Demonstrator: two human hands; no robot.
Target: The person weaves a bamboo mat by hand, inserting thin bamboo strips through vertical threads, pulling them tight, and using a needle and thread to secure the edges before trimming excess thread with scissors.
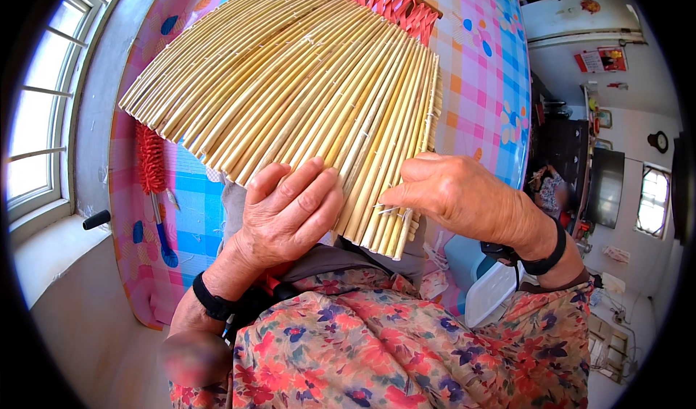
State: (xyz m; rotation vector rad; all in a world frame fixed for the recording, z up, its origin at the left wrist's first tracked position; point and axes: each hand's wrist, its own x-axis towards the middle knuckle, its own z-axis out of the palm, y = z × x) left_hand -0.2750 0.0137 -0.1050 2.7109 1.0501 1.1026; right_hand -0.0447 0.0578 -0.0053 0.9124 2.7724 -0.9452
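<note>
A fanned mat of thin yellow reed sticks (275,83), laced with white string, spreads across my lap and up over the checked cover. My left hand (290,210) rests with curled fingers on its near edge, gripping it. At the mat's right end my right hand (442,192) pinches at short white strings (389,210) tied over the sticks. Red criss-crossed strips (391,7) on a wooden bar show beyond the top edge of the mat.
A checked, patterned cover (486,83) lies beneath. A red chenille duster (151,159) is at left, beside a barred window (40,119). A plastic bin with white lid (482,293) sits by my right elbow. Another person (544,188) is in the room at far right.
</note>
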